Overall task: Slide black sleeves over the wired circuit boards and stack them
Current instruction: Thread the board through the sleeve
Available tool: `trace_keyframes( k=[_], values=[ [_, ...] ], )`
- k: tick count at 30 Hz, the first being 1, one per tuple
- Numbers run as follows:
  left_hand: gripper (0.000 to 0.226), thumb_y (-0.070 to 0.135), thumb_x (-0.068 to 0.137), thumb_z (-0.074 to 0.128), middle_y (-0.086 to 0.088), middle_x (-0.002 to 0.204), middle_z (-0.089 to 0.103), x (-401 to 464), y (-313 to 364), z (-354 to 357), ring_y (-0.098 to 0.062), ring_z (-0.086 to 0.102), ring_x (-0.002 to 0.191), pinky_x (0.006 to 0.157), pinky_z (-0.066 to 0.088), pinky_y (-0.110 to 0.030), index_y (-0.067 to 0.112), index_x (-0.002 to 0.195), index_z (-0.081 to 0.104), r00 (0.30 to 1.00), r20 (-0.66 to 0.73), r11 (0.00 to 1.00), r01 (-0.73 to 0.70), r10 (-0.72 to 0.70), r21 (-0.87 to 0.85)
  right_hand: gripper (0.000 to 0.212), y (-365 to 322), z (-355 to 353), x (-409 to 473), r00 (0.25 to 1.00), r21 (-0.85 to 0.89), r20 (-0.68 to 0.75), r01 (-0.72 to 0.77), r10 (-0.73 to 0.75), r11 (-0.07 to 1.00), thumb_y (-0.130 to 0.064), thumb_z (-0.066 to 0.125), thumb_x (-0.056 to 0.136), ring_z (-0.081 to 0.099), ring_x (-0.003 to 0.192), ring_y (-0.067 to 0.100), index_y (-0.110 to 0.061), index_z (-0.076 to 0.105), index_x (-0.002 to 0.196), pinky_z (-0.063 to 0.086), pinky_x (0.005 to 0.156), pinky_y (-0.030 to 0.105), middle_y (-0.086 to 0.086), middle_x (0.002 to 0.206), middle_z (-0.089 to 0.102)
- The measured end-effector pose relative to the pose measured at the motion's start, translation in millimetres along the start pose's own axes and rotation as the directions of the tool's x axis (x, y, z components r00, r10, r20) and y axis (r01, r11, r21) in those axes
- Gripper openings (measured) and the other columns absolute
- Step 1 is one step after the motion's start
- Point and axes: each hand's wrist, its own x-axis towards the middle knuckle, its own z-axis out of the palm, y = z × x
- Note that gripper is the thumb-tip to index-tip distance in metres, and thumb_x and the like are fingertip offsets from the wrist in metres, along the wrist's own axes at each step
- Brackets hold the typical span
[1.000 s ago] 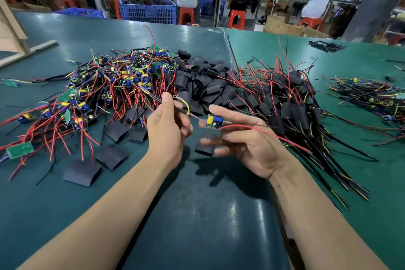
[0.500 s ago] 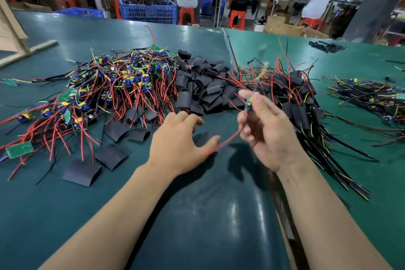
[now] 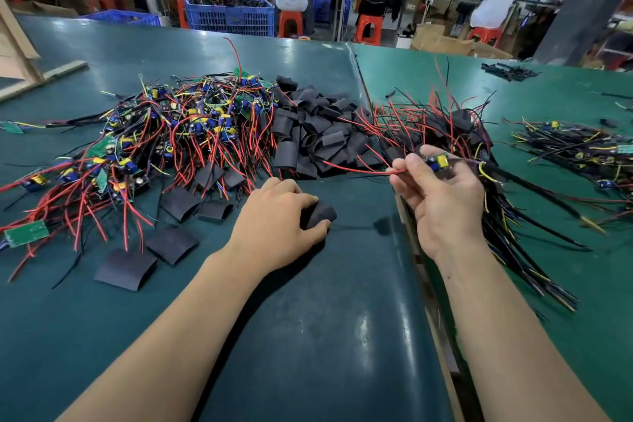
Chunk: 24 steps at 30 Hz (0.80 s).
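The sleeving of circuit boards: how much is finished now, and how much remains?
Done: a stack of black-sleeved boards with trailing wires lies on the right. In hand: the right hand holds one bare wired board with yellow and blue parts, while the left hand grips a loose black sleeve on the green table. Left: a large tangle of unsleeved red-wired boards.

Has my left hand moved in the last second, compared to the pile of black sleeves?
Yes. The left hand has dropped from the wires to the table, nearer you than the sleeve pile, gripping a black sleeve.
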Motion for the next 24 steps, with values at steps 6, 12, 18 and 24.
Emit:
trace_keyframes(
  k=[6,12,18,24],
  values=[
    [0.031,0.043,0.080,0.065,0.005,0.098,0.068,-0.2,-6.7,-8.9,-0.021,0.056,0.101,0.087,0.048,-0.038,0.030,0.107,0.073,1.000,-0.012,0.999,-0.008,0.008,-0.039,0.032,0.8,-1.1,1.8,0.993,-0.056,-0.029,-0.116,0.115,0.992,0.015,0.069,0.079,0.071,0.068,0.022,-0.005,0.057,0.101,0.057,0.062,0.021,0.019,0.090,0.064],
    [0.031,0.041,0.071,0.062,0.016,0.078,0.070,-1.9,-1.2,-14.8,-0.010,0.063,0.074,0.080,0.051,-0.027,0.030,0.097,0.075,0.977,-0.185,0.934,0.031,-0.103,-0.355,0.030,-0.4,-2.2,2.6,0.994,-0.071,-0.053,-0.101,0.098,0.992,0.011,0.072,0.079,0.070,0.062,0.021,-0.008,0.059,0.098,0.056,0.058,0.021,0.012,0.075,0.072],
    [0.028,0.033,0.074,0.068,0.017,0.084,0.071,-3.6,2.2,-15.0,-0.004,0.066,0.078,0.080,0.052,-0.023,0.027,0.101,0.072,0.977,-0.206,0.872,-0.049,-0.061,-0.487,0.026,-2.3,-3.8,3.5,0.992,-0.012,-0.077,-0.100,0.099,0.995,0.010,0.071,0.080,0.071,0.065,0.021,-0.009,0.059,0.094,0.057,0.060,0.022,0.017,0.088,0.068],
    [0.033,0.030,0.075,0.069,0.015,0.096,0.073,-4.0,4.3,-16.2,-0.005,0.067,0.089,0.085,0.053,-0.030,0.024,0.107,0.071,0.976,-0.219,0.868,-0.094,-0.018,-0.487,0.024,-5.1,-6.3,4.5,0.982,0.071,-0.129,-0.127,0.136,0.989,0.012,0.069,0.081,0.070,0.060,0.021,-0.008,0.058,0.092,0.057,0.056,0.022,0.018,0.084,0.068]
  ],
)
